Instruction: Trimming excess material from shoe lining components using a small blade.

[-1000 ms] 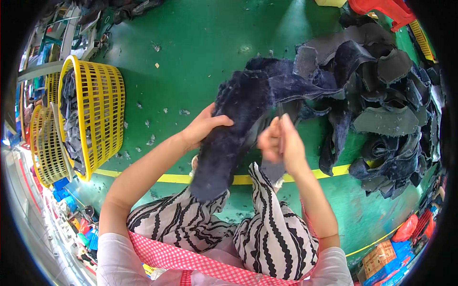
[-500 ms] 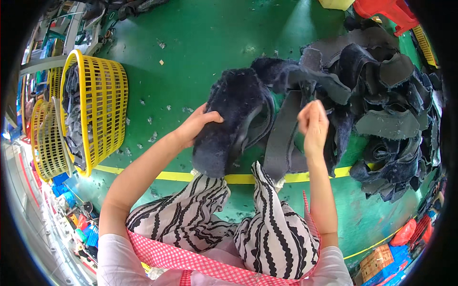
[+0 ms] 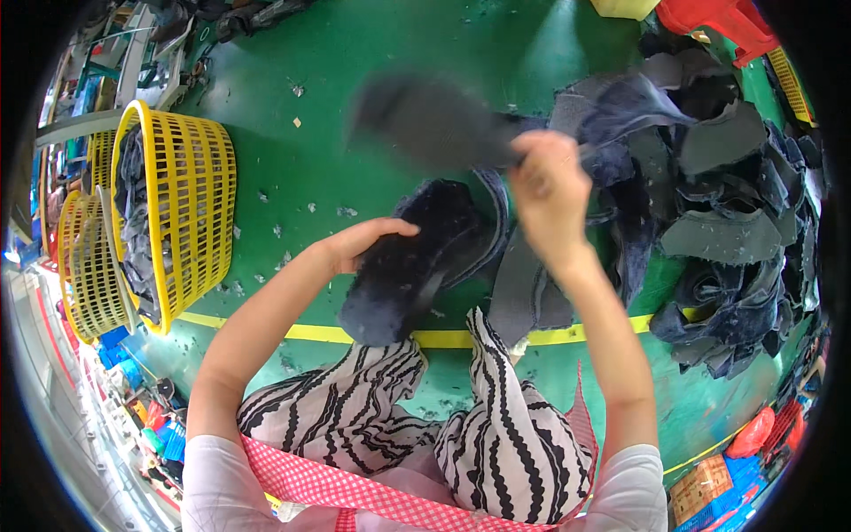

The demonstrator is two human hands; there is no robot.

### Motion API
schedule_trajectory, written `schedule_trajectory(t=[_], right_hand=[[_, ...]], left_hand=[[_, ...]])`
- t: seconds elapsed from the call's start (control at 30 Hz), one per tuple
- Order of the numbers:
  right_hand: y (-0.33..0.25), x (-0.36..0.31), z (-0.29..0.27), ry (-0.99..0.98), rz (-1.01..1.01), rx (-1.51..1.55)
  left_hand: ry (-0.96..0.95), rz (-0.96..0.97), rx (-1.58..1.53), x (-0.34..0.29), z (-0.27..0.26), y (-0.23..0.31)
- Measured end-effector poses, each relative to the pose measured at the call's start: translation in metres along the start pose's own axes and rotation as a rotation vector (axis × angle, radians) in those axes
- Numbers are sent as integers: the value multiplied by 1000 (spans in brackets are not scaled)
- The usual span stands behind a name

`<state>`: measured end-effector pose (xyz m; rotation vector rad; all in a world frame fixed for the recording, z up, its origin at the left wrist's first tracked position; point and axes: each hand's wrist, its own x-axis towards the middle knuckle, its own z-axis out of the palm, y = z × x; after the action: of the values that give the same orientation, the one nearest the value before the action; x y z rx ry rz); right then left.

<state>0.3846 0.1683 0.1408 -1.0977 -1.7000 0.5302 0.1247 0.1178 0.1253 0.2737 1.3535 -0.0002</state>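
My left hand (image 3: 370, 239) grips the left edge of a dark navy plush fabric piece (image 3: 424, 253), thumb on top, other fingers hidden beneath it. The plush piece lies in front of my knees. My right hand (image 3: 554, 191) is closed on the end of a dark grey fabric piece (image 3: 430, 120), smeared by motion, which stretches leftward above the plush piece. Close below my right hand, a grey-backed fabric strip (image 3: 523, 288) hangs down toward my right knee.
A large heap of similar fabric pieces (image 3: 718, 235) covers the right side. On the left stands a yellow slatted basket (image 3: 191, 199) holding dark scraps. A red plastic stool (image 3: 722, 27) is at the far right. Lint dots the green floor (image 3: 292, 177), crossed by a yellow line.
My right hand has moved up and left, and now swings a grey fabric piece over the plush one. The plush piece in my left hand has shifted slightly toward me.
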Motion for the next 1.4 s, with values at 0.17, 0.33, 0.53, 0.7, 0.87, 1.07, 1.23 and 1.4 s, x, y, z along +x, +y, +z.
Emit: schedule_trajectory(t=[0.17,0.33,0.53,0.7,0.87,1.07,1.23,1.4], right_hand=[[-61,-57,38,-478,-101,349],[-60,-69,-4,-423,1067,762],[-37,-86,-22,-630,1417,931],[-28,-79,-6,-569,1413,1187],[-19,-66,-9,-44,1118,725],[52,-20,22,-126,557,-471],[2,0,25,110,690,490],[-71,-74,35,-307,931,635]], left_hand=[[-368,77,-419,2,-4,5],[-163,267,-159,-19,2,4],[-83,299,-182,-35,0,-1],[-111,336,-166,-36,-2,-8],[-53,345,-133,-36,-9,-21],[67,349,-90,-28,4,-15],[211,426,-162,-16,-20,-16],[-200,233,-510,-6,-17,-13]])
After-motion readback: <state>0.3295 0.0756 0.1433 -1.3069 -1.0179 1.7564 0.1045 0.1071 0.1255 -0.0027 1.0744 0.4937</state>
